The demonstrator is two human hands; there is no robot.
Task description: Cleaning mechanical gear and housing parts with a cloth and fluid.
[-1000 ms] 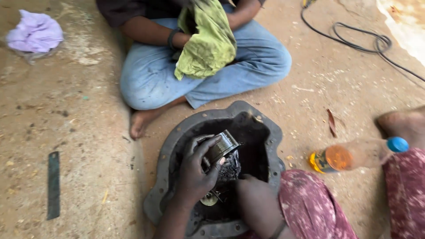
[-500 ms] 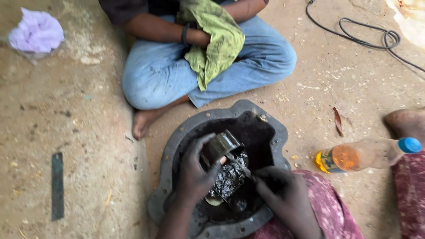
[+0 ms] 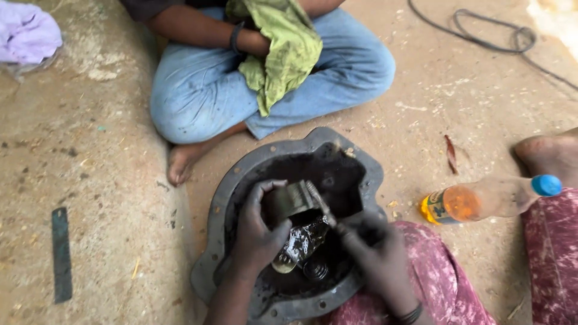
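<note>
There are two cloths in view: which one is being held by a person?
The green cloth, gripped by the person sitting cross-legged opposite. The lilac cloth lies alone on the ground at the far left, with no hand touching it.

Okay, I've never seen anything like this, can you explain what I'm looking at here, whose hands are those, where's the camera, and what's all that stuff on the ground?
The camera sits on a person's head and looks down, so the two hands at the bottom are that person's own. They work over a dark, greasy metal housing, a round dish-like casting with bolt holes along its rim, lying on a dusty concrete floor. The left hand grips an oily metal part above the hollow. The right hand holds a thin tool against that part; what kind of tool is hard to tell.

Across from them a second person sits cross-legged in blue jeans, with a green rag in the lap. Around lie a plastic bottle with orange liquid and a blue cap, a black cable, a pale purple cloth and a flat dark strip.
</note>
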